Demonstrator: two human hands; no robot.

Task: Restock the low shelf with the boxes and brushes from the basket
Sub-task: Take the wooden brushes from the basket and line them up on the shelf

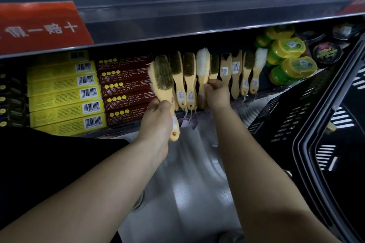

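My left hand point(158, 116) grips the handle of a wooden brush point(163, 79) with dark bristles, held upright just in front of the low shelf point(199, 111). My right hand point(216, 92) is closed on the handle of a brush point(213, 67) standing in a row of wooden brushes point(189, 77) on that shelf. Left of the row lie stacked yellow boxes point(63, 92) and dark red boxes point(124, 89). The black basket point(316, 116) stands at the right; its inside is dark and I cannot make out its contents.
Green-and-yellow round tubs point(290, 61) and dark tins point(325, 51) fill the shelf's right end. A grey upper shelf point(197, 16) with a red sign point(39, 25) overhangs everything. Shiny grey floor point(187, 183) lies below between my arms.
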